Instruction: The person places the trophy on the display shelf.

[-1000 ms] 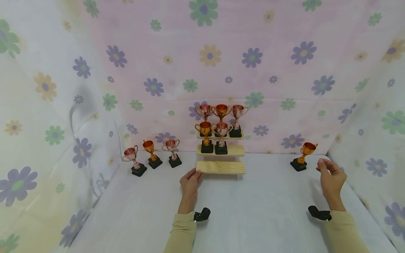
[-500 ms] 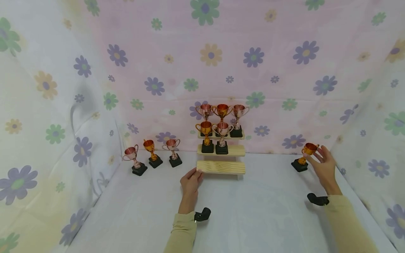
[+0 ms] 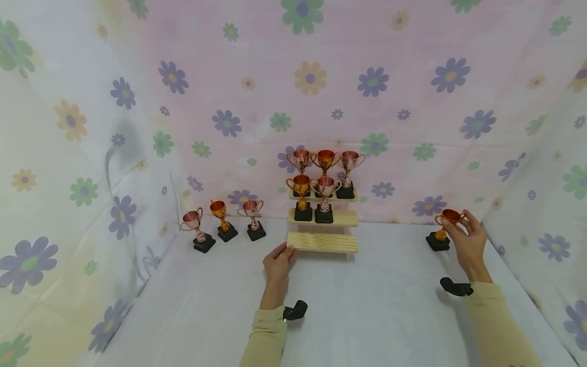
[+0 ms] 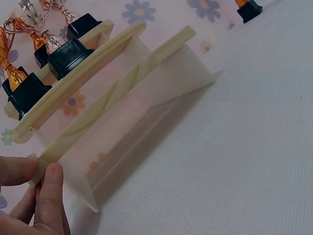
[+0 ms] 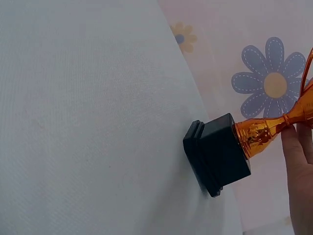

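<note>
My left hand [image 3: 277,261] pinches the left end of the lowest wooden step of a three-tier stand [image 3: 323,242]; the left wrist view shows thumb and fingertips [image 4: 51,178] on either side of the board. At the far right, my right hand [image 3: 468,242] grips a small gold trophy [image 3: 451,216] by its cup, thumb in front and fingers behind. In the right wrist view the trophy's black base [image 5: 217,152] appears slightly tilted, close over the white cloth. The upper part of its cup is outside that view.
Three trophies fill the stand's top tier, including a gold one [image 3: 326,158]. A gold [image 3: 301,185] and a pink-silver trophy [image 3: 325,187] occupy the middle tier. Three more, one gold [image 3: 219,210], stand left of the stand. A flowered cloth backdrop [image 3: 257,92] surrounds the white table.
My right hand has moved left from beside the gold trophy and taken hold of its cup. My left hand keeps its pinch on the lowest step. The head view has shifted slightly.
</note>
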`<state>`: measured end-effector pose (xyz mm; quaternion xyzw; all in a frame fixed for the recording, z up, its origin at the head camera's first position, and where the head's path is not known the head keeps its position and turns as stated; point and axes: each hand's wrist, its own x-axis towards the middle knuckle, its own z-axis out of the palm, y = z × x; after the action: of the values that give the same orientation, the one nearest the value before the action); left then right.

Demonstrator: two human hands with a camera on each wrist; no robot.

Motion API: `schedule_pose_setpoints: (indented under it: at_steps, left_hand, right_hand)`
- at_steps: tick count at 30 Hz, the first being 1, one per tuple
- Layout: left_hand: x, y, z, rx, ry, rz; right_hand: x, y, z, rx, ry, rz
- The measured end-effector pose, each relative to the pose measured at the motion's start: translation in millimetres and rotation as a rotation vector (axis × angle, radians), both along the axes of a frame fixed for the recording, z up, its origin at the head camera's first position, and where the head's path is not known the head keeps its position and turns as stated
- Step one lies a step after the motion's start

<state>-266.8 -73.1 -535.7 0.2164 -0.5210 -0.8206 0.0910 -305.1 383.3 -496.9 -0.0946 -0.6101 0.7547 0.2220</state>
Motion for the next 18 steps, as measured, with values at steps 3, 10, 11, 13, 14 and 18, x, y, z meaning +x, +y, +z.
schedule_pose_setpoints:
  at_steps: [3, 10, 11, 13, 14, 18]
  left_hand:
    - [-0.3, 0, 0.0, 0.0, -0.004, -0.003]
    - [-1.3, 1, 0.6, 0.008, 0.003, 0.001]
    - [-1.4, 0, 0.8, 0.008, -0.001, 0.003]
    - [-1.7, 0, 0.6, 0.006, -0.002, 0.006]
    - [-1.8, 0, 0.5, 0.007, -0.001, 0.006]
    - [-2.0, 0, -0.2, 0.013, 0.002, 0.005]
  right_hand:
    - [-1.6, 0, 0.1, 0.018, -0.007, -0.013]
    - [2.4, -3, 0.6, 0.17, -0.034, 0.006]
    - [3.6, -4, 0.7, 0.179, -0.04, 0.009]
    - [6.3, -8, 0.8, 0.186, -0.046, 0.006]
    - [7.6, -10, 0.9, 0.175, -0.046, 0.004]
    - [11.3, -19, 0.8, 0.155, -0.061, -0.027]
